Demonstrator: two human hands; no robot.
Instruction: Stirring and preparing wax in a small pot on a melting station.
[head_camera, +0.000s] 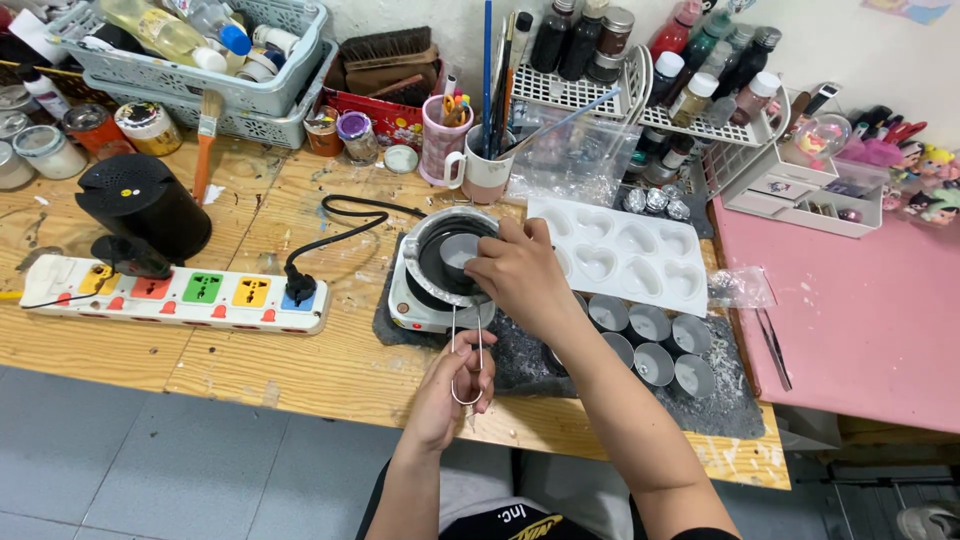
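My left hand (452, 385) pinches the wire handle (466, 350) (running toward me), right hand (520, 272) fingers pressed over the cup (458, 252) on the hotplate (425, 300).

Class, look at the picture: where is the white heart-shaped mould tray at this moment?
In the head view, the white heart-shaped mould tray lies on the wooden table, right of the small hotplate, just beyond the right hand and behind the cluster of small metal cups.

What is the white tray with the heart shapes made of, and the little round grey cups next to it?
The white heart-shaped mould tray looks like soft matte silicone or plastic: smooth, rounded, no shine. The small round grey cups seem thin metal, with a dull silvery gleam on their rims, though they could be foil.
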